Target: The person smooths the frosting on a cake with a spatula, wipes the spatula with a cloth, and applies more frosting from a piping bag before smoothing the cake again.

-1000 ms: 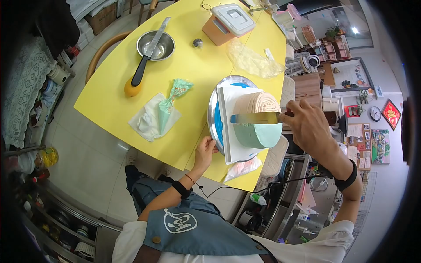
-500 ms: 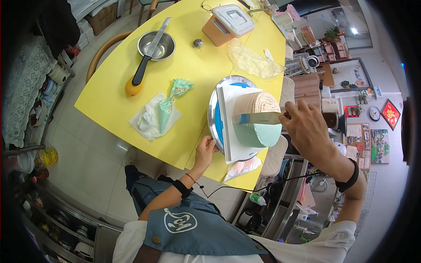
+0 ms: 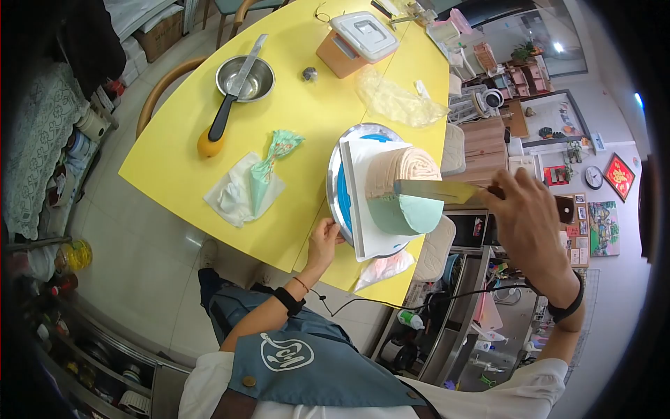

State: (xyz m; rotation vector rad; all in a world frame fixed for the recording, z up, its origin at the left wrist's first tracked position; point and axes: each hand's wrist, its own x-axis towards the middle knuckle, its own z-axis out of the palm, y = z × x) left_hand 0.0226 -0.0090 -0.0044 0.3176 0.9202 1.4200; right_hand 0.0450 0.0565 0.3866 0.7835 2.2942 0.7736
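A tall cake [image 3: 413, 213], cream-peach on its far part and mint green on its near part, stands on a white square board [image 3: 358, 160] on a metal cake turntable [image 3: 333, 187]. My right hand [image 3: 527, 220] grips an icing spatula [image 3: 443, 191] by its dark handle. The blade reaches leftward across the cake in this view, its tip over the line where the two colours meet. Swirled ridges show on the peach top. At the turntable's near-left rim, my left hand [image 3: 324, 244] is closed with its fingertips on the edge.
On the yellow table [image 3: 167, 157] lie a green piping bag [image 3: 264, 178] on paper, a steel bowl [image 3: 264, 80] with a bread knife [image 3: 234, 91] across it, a lidded container [image 3: 349, 52], crumpled plastic [image 3: 394, 101] and a pink piping bag [image 3: 384, 269]. A cable [image 3: 419, 305] runs by the near edge.
My right hand has moved right and slightly down, drawing the spatula rightward across the cake and tilting its blade. My left hand stays at the turntable rim.
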